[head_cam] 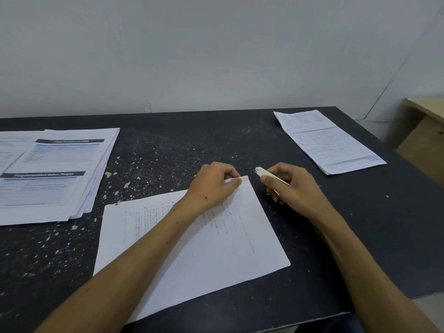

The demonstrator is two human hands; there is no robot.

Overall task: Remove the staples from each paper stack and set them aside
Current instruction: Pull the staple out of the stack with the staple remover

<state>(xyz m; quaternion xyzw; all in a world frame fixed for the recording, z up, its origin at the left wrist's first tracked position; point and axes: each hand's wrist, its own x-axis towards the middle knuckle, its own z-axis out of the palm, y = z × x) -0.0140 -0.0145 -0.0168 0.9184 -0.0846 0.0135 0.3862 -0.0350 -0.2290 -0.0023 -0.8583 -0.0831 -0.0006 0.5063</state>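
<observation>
L hand (213,186) pinching far corner of handwritten paper stack (204,248); R hand (290,188) gripping staple remover (269,175). Printed stacks far left (55,174), headings blurred, & far right (329,140).

— How do the two hands sit?

— Both bare forearms reach in from the near edge. The left hand (212,185) lies knuckles up, fingers curled, thumb and fingertips pinching the far corner of the paper stack (204,248).

— And the other?

— The right hand (290,188) (just beside the left, not touching) grips a staple remover (268,174), its tip pointing left.
</observation>
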